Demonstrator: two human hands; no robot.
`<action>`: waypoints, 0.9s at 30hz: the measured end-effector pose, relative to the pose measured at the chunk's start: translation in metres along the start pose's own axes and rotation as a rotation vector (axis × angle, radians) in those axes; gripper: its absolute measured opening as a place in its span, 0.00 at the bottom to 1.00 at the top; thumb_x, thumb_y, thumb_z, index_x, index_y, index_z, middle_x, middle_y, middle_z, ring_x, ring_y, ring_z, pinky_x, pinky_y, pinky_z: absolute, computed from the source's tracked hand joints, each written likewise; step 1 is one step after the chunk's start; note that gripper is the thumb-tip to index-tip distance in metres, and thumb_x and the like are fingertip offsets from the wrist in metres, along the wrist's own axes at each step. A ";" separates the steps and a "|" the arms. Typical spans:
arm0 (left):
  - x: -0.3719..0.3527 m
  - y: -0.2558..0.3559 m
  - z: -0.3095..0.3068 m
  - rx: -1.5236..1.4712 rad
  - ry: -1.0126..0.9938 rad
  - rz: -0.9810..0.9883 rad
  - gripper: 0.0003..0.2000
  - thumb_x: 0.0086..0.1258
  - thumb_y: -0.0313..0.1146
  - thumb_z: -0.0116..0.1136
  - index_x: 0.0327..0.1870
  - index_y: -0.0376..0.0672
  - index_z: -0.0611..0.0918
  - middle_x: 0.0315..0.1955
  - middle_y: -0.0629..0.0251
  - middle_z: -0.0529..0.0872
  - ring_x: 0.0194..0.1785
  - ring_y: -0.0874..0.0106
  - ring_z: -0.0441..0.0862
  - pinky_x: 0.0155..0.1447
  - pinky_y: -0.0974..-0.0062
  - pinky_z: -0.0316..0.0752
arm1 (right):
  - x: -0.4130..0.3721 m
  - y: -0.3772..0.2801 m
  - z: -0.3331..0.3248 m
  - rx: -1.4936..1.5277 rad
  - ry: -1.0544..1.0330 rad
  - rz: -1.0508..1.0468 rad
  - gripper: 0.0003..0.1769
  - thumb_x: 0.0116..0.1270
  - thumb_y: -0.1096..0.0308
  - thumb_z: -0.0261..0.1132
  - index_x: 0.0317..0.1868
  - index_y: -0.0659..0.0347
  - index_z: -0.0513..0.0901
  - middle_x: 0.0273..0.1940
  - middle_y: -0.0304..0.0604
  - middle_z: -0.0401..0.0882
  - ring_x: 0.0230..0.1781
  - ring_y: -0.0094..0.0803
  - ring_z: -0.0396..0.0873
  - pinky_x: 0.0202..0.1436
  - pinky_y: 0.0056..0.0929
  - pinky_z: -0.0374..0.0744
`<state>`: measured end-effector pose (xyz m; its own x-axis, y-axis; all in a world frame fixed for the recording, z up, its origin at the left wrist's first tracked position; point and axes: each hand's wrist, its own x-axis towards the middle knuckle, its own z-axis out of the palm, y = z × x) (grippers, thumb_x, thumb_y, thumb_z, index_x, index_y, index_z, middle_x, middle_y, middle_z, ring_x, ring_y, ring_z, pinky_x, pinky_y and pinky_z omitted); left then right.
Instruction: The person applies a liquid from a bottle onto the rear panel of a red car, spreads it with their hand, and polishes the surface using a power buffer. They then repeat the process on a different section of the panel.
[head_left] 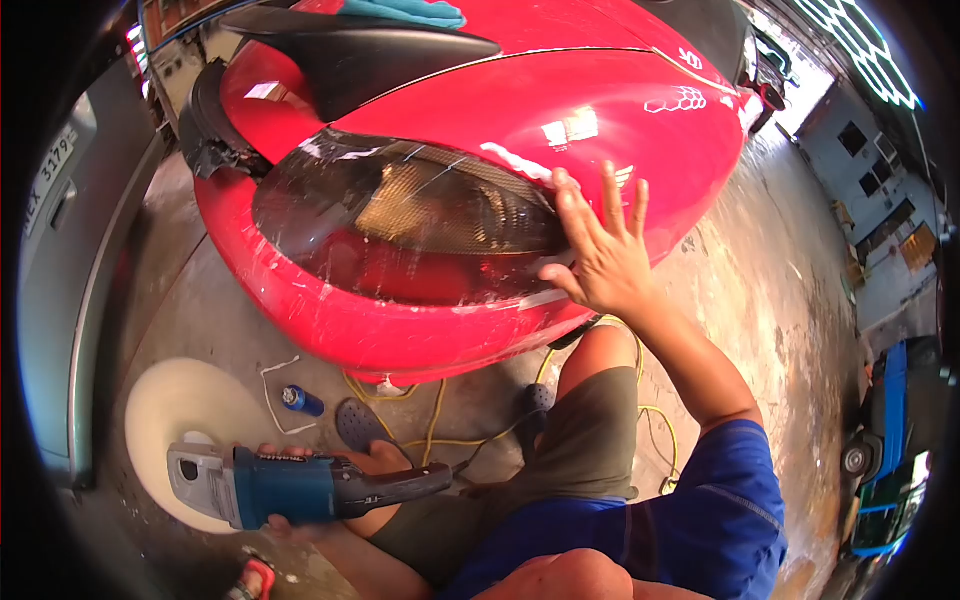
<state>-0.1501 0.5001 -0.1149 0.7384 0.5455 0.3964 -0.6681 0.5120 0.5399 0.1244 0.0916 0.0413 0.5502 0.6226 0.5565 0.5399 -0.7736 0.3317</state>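
Near the polisher (300, 490): blue can (302, 401), cable (437, 405)

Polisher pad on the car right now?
No, the left hand holds the polisher low, its pad apart from the red car; only the right hand touches it.

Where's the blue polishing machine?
The polisher is low left in the head view, gripped by the left hand, beside a small blue can, below the headlight.

Strong fisheye bending and black vignette are seen at all edges. Daylight is admitted from upper right; the wet floor (780, 290) glares. Reflections are thrown on the red car body (600, 110). Lower left is shadowed.
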 end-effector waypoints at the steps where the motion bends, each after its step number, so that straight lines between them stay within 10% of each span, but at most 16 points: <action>1: -0.002 -0.001 -0.001 0.008 0.017 0.003 0.52 0.72 0.57 0.71 0.88 0.39 0.55 0.74 0.52 0.70 0.67 0.52 0.79 0.75 0.51 0.80 | 0.001 -0.001 0.001 -0.025 -0.009 -0.008 0.56 0.78 0.25 0.53 0.93 0.52 0.52 0.93 0.38 0.53 0.94 0.64 0.37 0.87 0.79 0.25; 27: 0.003 -0.011 0.018 0.116 0.137 0.013 0.56 0.67 0.64 0.70 0.87 0.39 0.57 0.68 0.54 0.75 0.59 0.55 0.82 0.67 0.57 0.80 | 0.007 0.031 -0.006 0.121 0.154 0.179 0.58 0.79 0.26 0.54 0.93 0.58 0.49 0.91 0.45 0.56 0.95 0.58 0.33 0.88 0.73 0.22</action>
<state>-0.1391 0.4842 -0.1061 0.7052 0.6410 0.3031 -0.6565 0.4289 0.6206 0.1415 0.0715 0.0601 0.5448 0.4449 0.7108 0.5204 -0.8441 0.1294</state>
